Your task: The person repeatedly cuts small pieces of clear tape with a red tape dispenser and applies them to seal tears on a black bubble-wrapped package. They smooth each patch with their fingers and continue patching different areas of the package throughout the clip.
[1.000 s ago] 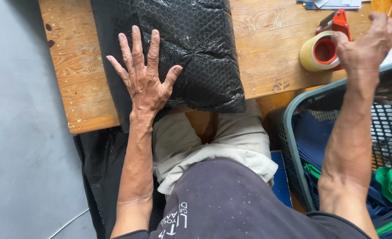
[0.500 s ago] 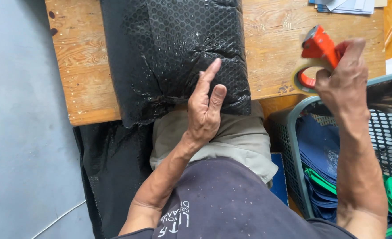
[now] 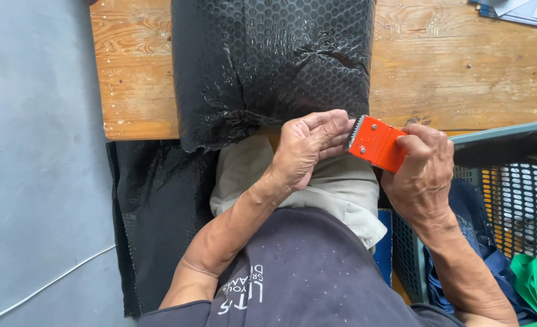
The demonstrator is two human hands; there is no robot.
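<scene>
A parcel wrapped in black bubble wrap (image 3: 271, 66) lies on the wooden table (image 3: 462, 79), its near end hanging over the table's front edge. My right hand (image 3: 423, 175) grips an orange tape dispenser (image 3: 376, 143) with a toothed blade, held just off the parcel's near right corner. My left hand (image 3: 308, 148) sits beside it, fingers curled toward the dispenser's blade end, fingertips touching it or the tape there; whether it pinches tape is hidden.
A grey-green mesh basket (image 3: 511, 181) with blue and green fabric stands at the right by my leg. More black bubble wrap (image 3: 159, 218) hangs below the table at the left. Papers (image 3: 523, 11) lie at the table's far right corner. Grey floor is at the left.
My right hand brought the orange tape dispenser from the table's right side to the parcel's near edge. My left hand left the parcel's top and came to the dispenser's blade.
</scene>
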